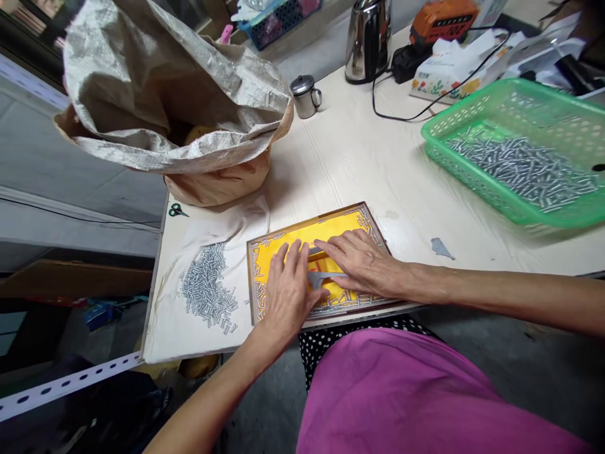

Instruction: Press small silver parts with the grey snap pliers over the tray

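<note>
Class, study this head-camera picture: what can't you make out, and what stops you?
1. Head view: the full shape of the grey piece, partly covered by the left hand and right hand.
2. Head view: the bottom of the sack, hidden by its front rim and shadow.
3. Head view: the right end of the green basket, cut off by the right edge.

The left hand [290,287] and right hand [362,261] are held near each other, backs upward, with both bare forearms [491,295] angled inward.
</note>
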`<state>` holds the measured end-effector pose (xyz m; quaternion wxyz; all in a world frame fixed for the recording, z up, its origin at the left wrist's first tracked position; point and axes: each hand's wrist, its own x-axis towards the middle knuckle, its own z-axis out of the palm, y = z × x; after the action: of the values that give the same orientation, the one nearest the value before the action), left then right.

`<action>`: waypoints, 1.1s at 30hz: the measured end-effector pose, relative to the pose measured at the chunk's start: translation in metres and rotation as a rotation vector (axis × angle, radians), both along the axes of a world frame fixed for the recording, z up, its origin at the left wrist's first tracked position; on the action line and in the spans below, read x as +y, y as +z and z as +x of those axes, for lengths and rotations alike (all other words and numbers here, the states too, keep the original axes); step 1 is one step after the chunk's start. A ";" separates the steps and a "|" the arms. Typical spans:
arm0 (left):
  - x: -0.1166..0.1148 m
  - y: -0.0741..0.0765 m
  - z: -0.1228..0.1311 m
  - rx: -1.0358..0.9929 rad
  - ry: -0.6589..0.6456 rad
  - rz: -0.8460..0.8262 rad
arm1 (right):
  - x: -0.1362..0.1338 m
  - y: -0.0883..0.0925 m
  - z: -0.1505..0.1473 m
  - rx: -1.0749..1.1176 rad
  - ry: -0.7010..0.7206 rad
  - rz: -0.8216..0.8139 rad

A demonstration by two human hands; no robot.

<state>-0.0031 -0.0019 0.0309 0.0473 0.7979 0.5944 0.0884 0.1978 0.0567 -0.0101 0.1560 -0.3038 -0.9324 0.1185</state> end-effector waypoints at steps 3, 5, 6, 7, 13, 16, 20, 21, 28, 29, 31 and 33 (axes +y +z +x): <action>0.014 -0.001 0.006 0.123 -0.089 0.002 | 0.003 0.005 -0.008 0.073 0.022 0.063; 0.023 -0.001 0.007 0.169 -0.067 -0.035 | 0.001 0.005 -0.013 0.066 0.000 0.115; 0.026 0.000 0.008 0.189 -0.055 -0.052 | -0.001 0.004 -0.015 0.044 -0.030 0.145; 0.028 0.001 0.009 0.212 -0.046 -0.065 | -0.002 0.002 -0.016 0.015 -0.066 0.179; 0.034 0.009 0.022 0.332 0.011 -0.180 | -0.001 0.004 -0.017 -0.248 -0.067 0.238; 0.036 0.009 0.023 0.348 0.015 -0.240 | 0.005 0.007 -0.016 -0.303 0.031 0.171; 0.035 0.006 0.017 0.311 -0.003 -0.229 | 0.007 0.004 -0.016 -0.251 0.037 0.146; 0.033 0.004 0.014 0.285 -0.016 -0.192 | 0.006 0.004 -0.015 -0.222 0.019 0.148; 0.010 -0.005 -0.012 0.176 -0.295 0.179 | 0.014 0.004 -0.004 0.013 -0.055 0.036; 0.005 -0.002 -0.014 0.193 -0.339 0.214 | 0.018 0.002 -0.002 0.023 -0.062 0.012; -0.004 0.004 -0.016 0.231 -0.411 0.269 | 0.030 -0.004 0.000 0.032 -0.073 -0.016; -0.009 0.010 -0.015 0.266 -0.456 0.301 | 0.042 -0.008 -0.001 0.034 -0.063 -0.002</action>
<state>-0.0184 -0.0106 0.0411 -0.1310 0.9135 0.3809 0.0573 0.1972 0.0988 -0.0181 0.1750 -0.3313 -0.9194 0.1197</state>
